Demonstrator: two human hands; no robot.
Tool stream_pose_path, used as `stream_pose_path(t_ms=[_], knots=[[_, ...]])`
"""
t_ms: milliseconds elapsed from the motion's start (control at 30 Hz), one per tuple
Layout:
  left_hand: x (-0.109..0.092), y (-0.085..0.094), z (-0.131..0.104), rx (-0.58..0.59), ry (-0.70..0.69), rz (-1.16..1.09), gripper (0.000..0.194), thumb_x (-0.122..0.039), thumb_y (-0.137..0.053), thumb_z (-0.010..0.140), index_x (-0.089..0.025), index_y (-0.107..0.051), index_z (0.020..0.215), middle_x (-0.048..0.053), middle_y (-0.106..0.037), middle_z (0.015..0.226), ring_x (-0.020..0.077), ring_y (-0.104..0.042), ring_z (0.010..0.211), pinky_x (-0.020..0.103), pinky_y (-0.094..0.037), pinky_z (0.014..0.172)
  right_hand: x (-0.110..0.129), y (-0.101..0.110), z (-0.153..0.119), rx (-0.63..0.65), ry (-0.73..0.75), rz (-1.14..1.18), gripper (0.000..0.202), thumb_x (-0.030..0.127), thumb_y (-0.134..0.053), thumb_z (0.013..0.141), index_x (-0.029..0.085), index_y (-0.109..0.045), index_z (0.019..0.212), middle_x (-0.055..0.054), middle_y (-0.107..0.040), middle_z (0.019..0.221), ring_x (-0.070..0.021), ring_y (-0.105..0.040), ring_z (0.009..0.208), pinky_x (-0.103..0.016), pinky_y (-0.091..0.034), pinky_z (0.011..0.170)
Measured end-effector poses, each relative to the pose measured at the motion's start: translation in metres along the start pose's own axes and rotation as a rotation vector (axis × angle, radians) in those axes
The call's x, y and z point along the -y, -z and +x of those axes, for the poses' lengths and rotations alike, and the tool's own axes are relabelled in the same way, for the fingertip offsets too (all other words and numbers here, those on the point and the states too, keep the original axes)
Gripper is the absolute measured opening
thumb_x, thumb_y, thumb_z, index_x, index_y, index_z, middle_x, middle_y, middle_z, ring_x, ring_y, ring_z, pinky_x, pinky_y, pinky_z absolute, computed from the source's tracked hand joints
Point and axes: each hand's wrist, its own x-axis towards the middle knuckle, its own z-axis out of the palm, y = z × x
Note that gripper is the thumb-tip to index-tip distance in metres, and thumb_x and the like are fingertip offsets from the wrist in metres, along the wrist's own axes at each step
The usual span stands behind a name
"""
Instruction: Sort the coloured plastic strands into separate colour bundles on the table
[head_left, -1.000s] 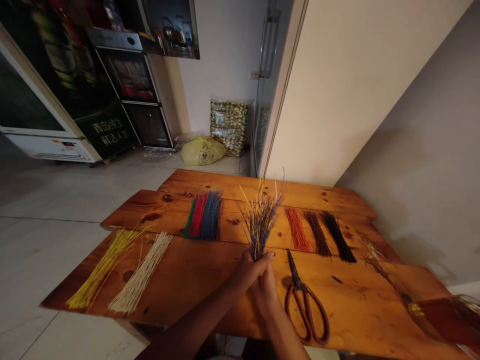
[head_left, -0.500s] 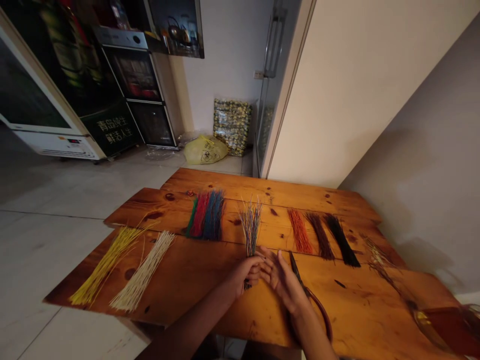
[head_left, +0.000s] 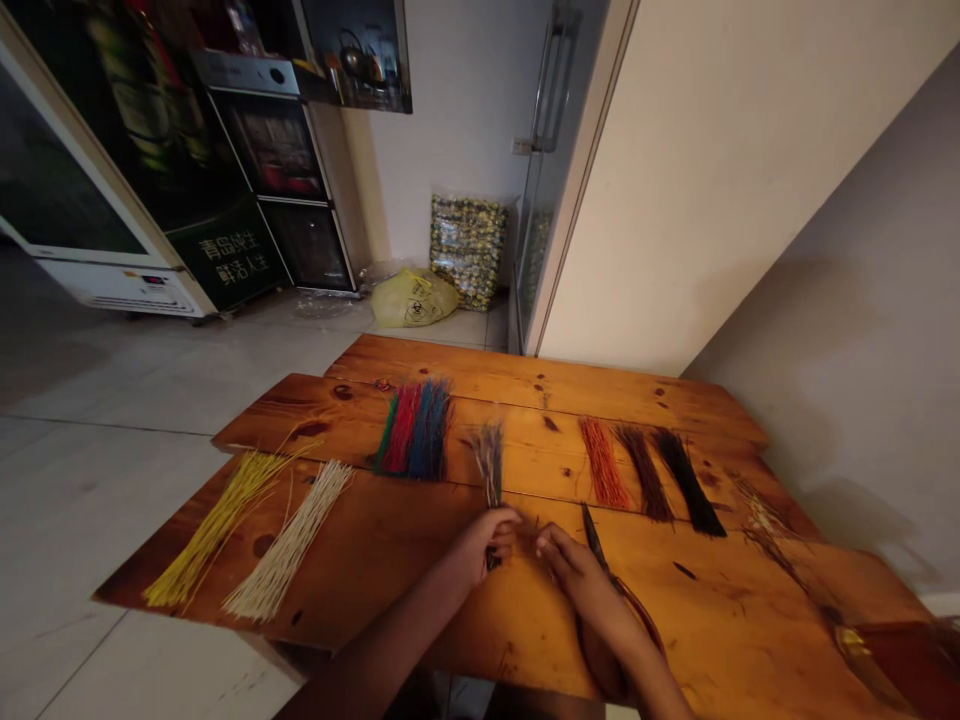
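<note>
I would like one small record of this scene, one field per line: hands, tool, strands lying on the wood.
left hand: closed around a bundle, blurred
right hand: apart, partly curled; grip unclear
scissors: on table, partly behind right forearm
strands, left side: yellow, white, green, red, blue
strands, right side: orange, brown, black

Smooth knotty wooden table point(head_left: 390, 530), wiry strands point(head_left: 491, 468)

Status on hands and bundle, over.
Left hand closed around mixed-colour strand bundle. Right hand apart from it, curled, contents unclear. Right arm partly covers scissors.
</note>
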Motion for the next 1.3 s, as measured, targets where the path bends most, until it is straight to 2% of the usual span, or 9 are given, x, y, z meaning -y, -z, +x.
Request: stream_pose_path(t_ms=[100, 200, 267, 433, 567, 733, 1000, 1200, 1300], knots=[[-0.005, 0.001, -0.001, 0.050, -0.042, -0.075, 0.042, -0.033, -0.064, 0.065, -0.020, -0.028, 0.051, -0.012, -0.017, 0.041, 0.0024, -0.013, 0.035, 0.022, -0.010, 0.039, 0.002, 0.006, -0.007, -0.156, -0.092, 0.197, 0.032, 0.052, -0.047, 0.081, 0.022, -0.051, 0.072, 0.006, -0.038, 0.050, -0.0115, -0.036, 0.045, -0.024, -0.029, 0.045], [-0.002, -0.006, -0.003, 0.112, -0.074, -0.125, 0.039, -0.036, -0.069, 0.064, -0.019, -0.035, 0.056, -0.012, -0.019, 0.044, 0.0024, -0.013, 0.037, 0.022, -0.010, 0.040, 0.009, 0.005, 0.001, -0.377, -0.052, 0.230, 0.032, 0.053, -0.057, 0.073, 0.021, -0.060, 0.071, 0.000, -0.053, 0.063, -0.0141, -0.045, 0.056, -0.025, -0.035, 0.051], [0.003, -0.012, -0.006, 0.160, -0.093, -0.152, 0.037, -0.038, -0.072, 0.063, -0.018, -0.041, 0.061, -0.012, -0.023, 0.047, 0.0022, -0.015, 0.039, 0.021, -0.011, 0.041, 0.016, 0.000, 0.011, -0.440, 0.001, 0.199, 0.031, 0.051, -0.060, 0.071, 0.021, -0.067, 0.074, -0.003, -0.061, 0.075, -0.0163, -0.049, 0.065, -0.027, -0.037, 0.058], [0.014, -0.017, -0.011, 0.224, -0.115, -0.194, 0.040, -0.043, -0.075, 0.060, -0.016, -0.048, 0.071, -0.010, -0.028, 0.053, 0.0017, -0.018, 0.043, 0.020, -0.012, 0.044, 0.026, -0.013, 0.028, -0.314, -0.009, 0.304, 0.030, 0.048, -0.061, 0.069, 0.022, -0.070, 0.081, -0.003, -0.065, 0.072, -0.0166, -0.052, 0.063, -0.027, -0.038, 0.057], [0.013, -0.011, -0.009, 0.222, -0.109, -0.208, 0.043, -0.044, -0.078, 0.056, -0.016, -0.049, 0.073, -0.011, -0.027, 0.052, 0.0018, -0.017, 0.043, 0.020, -0.010, 0.043, 0.025, -0.016, 0.032, -0.274, 0.051, 0.252, 0.022, 0.039, -0.065, 0.067, 0.020, -0.067, 0.077, -0.001, -0.063, 0.067, -0.0169, -0.055, 0.065, -0.028, -0.041, 0.063], [0.009, -0.007, -0.009, 0.261, -0.063, -0.184, 0.044, -0.040, -0.080, 0.053, -0.016, -0.048, 0.070, -0.011, -0.028, 0.052, 0.0012, -0.019, 0.042, 0.019, -0.011, 0.043, 0.019, -0.016, 0.034, -0.267, 0.083, 0.101, 0.012, 0.032, -0.063, 0.065, 0.021, -0.066, 0.064, -0.001, -0.059, 0.063, -0.0178, -0.052, 0.067, -0.030, -0.040, 0.068], [0.003, -0.003, -0.012, 0.381, 0.006, -0.111, 0.039, -0.025, -0.082, 0.054, -0.015, -0.052, 0.076, -0.009, -0.034, 0.057, 0.0015, -0.026, 0.046, 0.019, -0.018, 0.046, 0.013, -0.015, 0.036, -0.163, 0.021, 0.110, 0.014, 0.033, -0.064, 0.064, 0.021, -0.066, 0.059, -0.001, -0.055, 0.068, -0.0186, -0.049, 0.073, -0.031, -0.037, 0.071], [0.004, -0.003, -0.010, 0.428, 0.051, -0.088, 0.046, -0.042, -0.078, 0.058, -0.018, -0.040, 0.068, -0.009, -0.031, 0.055, 0.0020, -0.026, 0.045, 0.018, -0.016, 0.045, 0.011, -0.005, 0.036, -0.037, 0.017, 0.173, 0.005, 0.024, -0.065, 0.062, 0.020, -0.069, 0.062, 0.001, -0.056, 0.064, -0.0165, -0.050, 0.070, -0.028, -0.037, 0.071], [0.002, -0.005, -0.009, 0.426, 0.043, -0.072, 0.050, -0.049, -0.076, 0.057, -0.019, -0.036, 0.068, -0.010, -0.031, 0.055, 0.0020, -0.026, 0.045, 0.018, -0.016, 0.045, 0.011, -0.004, 0.036, -0.036, -0.007, 0.260, 0.011, 0.025, -0.066, 0.064, 0.021, -0.068, 0.073, 0.002, -0.056, 0.066, -0.0137, -0.049, 0.066, -0.025, -0.038, 0.065]])
